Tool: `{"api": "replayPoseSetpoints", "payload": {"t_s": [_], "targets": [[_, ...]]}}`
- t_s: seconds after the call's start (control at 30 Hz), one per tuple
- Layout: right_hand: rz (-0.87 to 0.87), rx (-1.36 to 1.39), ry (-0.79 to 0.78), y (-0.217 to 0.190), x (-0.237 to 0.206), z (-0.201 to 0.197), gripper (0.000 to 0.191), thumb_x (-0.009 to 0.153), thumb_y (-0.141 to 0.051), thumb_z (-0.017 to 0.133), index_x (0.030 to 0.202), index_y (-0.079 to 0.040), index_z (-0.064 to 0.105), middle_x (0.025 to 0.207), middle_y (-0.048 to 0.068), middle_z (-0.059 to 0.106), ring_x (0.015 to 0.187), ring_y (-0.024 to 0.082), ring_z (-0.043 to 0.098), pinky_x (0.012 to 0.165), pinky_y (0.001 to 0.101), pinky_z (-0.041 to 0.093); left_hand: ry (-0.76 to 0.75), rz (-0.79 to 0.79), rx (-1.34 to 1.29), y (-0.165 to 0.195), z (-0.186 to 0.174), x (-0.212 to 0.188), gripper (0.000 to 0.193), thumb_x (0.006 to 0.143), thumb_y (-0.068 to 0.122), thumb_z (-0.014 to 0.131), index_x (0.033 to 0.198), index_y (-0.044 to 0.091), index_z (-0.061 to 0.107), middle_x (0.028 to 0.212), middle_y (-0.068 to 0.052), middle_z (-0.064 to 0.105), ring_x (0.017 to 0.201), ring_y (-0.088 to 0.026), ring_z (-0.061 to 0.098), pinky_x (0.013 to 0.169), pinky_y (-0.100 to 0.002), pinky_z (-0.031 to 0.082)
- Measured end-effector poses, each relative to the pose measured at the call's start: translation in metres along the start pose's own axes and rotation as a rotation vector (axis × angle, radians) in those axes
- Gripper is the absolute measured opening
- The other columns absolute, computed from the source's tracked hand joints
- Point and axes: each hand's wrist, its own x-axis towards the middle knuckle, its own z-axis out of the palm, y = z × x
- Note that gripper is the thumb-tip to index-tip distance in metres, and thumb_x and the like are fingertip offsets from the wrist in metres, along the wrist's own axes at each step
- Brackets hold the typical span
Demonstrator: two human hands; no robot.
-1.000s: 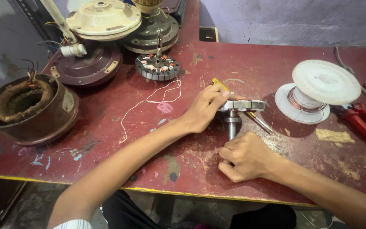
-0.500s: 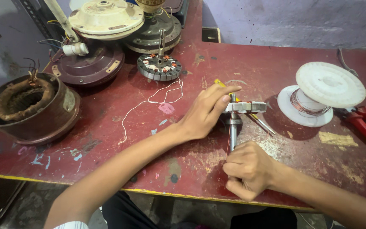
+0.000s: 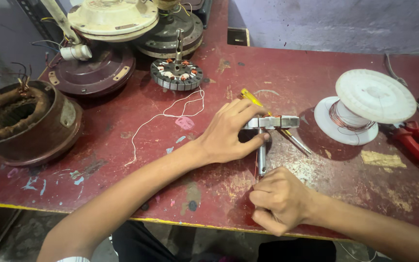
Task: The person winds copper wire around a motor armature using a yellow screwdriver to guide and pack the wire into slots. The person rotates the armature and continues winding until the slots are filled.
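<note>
The stator (image 3: 273, 122) is being gripped on the counter (image 3: 122, 160) by the left hand (image 3: 229, 133), while thin wire (image 3: 256, 171) is being pinched in the right hand (image 3: 278, 200) fingers.

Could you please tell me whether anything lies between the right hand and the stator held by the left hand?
Nothing visible blocks it. The right hand sits just below the stator, whose shaft points down toward it over bare table. The left hand grips the stator from the left; the screwdriver lies on its far side.
</note>
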Motion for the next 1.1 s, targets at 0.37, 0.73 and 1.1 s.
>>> {"api": "replayPoseSetpoints", "payload": {"t_s": [0.37,0.73,1.1], "targets": [[0.015,0.04,0.043,-0.007,0.001,0.013,0.026,0.065,-0.005,0.066,0.06,-0.01,0.041,0.054,0.005,0.042,0.042,0.028,0.043,0.043,0.042,0.039,0.008,-0.011,0.054,-0.003,0.002,-0.002,0.037,0.084,0.026,0.075,0.111,0.006,0.061,0.104,-0.01,0.061,0.097,-0.031,0.059,0.086,-0.043,0.044],[-0.059,-0.198,0.214,-0.013,0.019,0.003,0.031,0.074,-0.005,0.074,0.059,-0.009,0.047,0.056,0.004,0.044,0.045,0.023,0.044,0.045,0.0367,0.035,0.013,-0.04,0.06,0.004,0.003,0.0,0.05,0.069,0.02,0.076,0.114,0.007,0.058,0.104,-0.011,0.06,0.097,-0.031,0.059,0.085,-0.042,0.043],[0.011,-0.358,0.303,0.012,0.018,-0.015,0.035,0.078,-0.005,0.078,0.059,-0.009,0.049,0.054,0.004,0.045,0.044,0.023,0.044,0.044,0.0373,0.034,-0.019,0.021,0.075,-0.001,-0.004,-0.001,0.061,0.064,0.017,0.073,0.121,0.006,0.056,0.11,-0.011,0.062,0.101,-0.03,0.06,0.084,-0.041,0.04]]}}
